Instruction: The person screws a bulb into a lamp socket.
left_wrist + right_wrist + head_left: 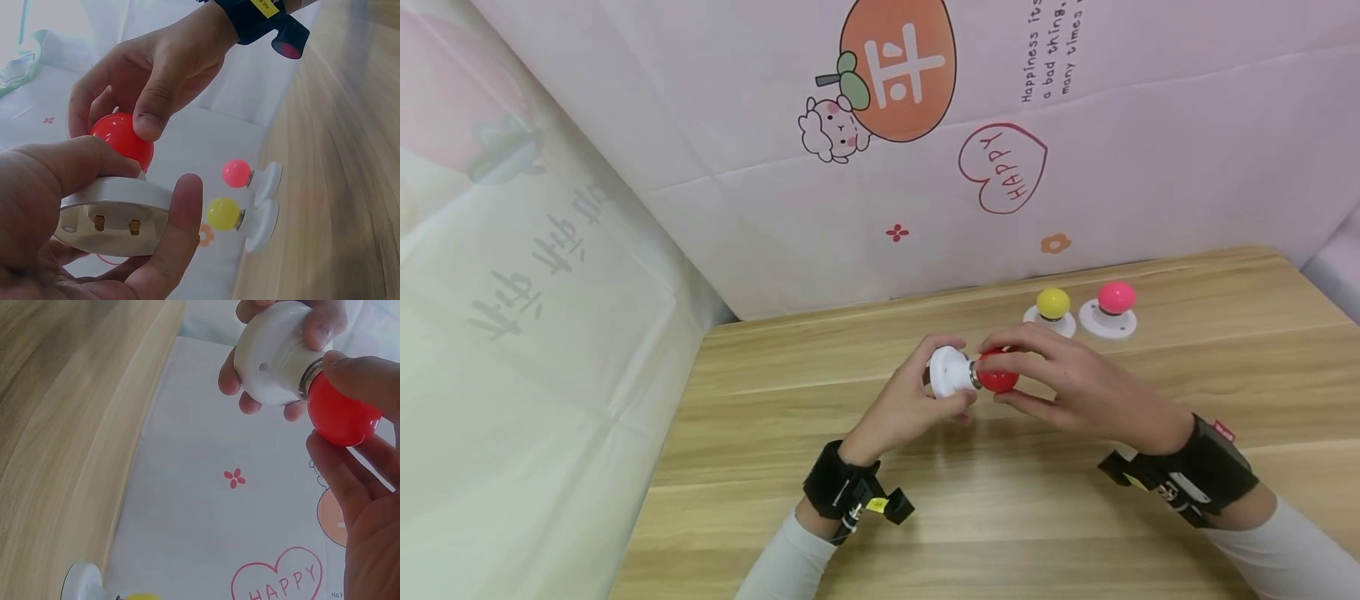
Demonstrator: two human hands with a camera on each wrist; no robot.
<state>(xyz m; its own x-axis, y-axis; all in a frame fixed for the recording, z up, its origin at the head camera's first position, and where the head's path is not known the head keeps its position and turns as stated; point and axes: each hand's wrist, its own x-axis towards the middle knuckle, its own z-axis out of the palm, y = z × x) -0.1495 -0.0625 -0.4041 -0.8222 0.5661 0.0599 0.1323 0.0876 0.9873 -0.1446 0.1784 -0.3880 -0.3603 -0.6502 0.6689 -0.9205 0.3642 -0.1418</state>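
Above the wooden table, my left hand [913,404] grips a white round lamp holder [949,372] by its base. Its underside, with brass terminals, faces the camera in the left wrist view. My right hand [1067,379] holds a red light bulb [997,372] between thumb and fingers. In the right wrist view the red bulb [342,412] sits at the mouth of the lamp holder [272,356], and a band of its metal screw base shows between them. How deep the thread sits is hidden.
Toward the back right of the wooden table [760,500] stand two more white lamp holders, one with a yellow bulb [1053,303], the other with a pink bulb [1117,297]. A printed cloth [760,233] hangs behind the table, and pale cloth [550,417] hangs at the left.
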